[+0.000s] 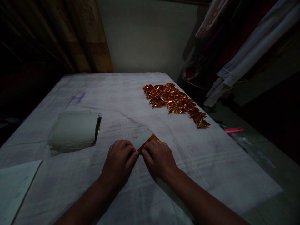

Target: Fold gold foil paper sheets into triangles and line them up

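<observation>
Between my hands, on the cloth-covered table, lies a sheet of joss paper, pale on one face with a folded-over strip of gold foil along its right side. The fingers of my left hand are closed at its near left edge. My right hand pinches the gold side, its thumb close to my left thumb at the near corner. My fingers hide the near part of the paper. To the left of my hands rests a thick stack of pale sheets with gold showing at its right edge.
Several folded shiny gold pieces lie grouped at the table's far right. A white sheet or pad is at the near left. Past the right edge are a pink handle and hanging clothes. A curtain hangs behind.
</observation>
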The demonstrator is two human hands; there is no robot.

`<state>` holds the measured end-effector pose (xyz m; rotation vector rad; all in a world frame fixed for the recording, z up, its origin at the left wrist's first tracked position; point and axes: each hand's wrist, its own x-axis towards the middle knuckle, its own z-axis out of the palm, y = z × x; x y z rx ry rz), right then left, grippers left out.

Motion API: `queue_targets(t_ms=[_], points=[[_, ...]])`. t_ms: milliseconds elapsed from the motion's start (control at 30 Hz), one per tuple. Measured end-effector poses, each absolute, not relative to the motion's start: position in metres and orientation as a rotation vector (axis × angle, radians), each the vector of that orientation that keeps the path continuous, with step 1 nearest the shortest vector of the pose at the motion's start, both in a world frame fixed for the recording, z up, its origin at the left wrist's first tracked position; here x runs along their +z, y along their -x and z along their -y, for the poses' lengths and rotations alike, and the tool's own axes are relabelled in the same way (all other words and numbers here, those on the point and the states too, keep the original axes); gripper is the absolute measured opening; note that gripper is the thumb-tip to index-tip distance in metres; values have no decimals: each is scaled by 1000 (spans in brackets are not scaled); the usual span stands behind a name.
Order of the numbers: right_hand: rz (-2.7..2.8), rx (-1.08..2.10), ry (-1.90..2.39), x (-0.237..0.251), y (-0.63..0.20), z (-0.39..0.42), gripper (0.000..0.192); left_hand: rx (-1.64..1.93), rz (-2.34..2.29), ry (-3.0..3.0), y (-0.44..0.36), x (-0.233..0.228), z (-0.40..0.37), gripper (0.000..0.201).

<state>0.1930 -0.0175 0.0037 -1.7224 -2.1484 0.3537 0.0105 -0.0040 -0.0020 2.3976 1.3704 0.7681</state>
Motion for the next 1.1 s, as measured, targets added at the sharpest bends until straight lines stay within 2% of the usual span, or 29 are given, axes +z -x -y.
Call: queue_targets(t_ms=[467,900,1033,1100], points=[[2123,244,1717,-4,-189,19,7,708,-1486,-2367,-18,-1,5,17],[2084,319,1567,-10,-197,21,10,649,-1531,-2291,-17,-2,4,13],[2086,295,1638,-7,-191,19,5,635,-1525,-2291,-17,-1,4,12],[2086,287,1672,-6,-189,18,11,628,-1526,-2289,-17,-1,3,13]])
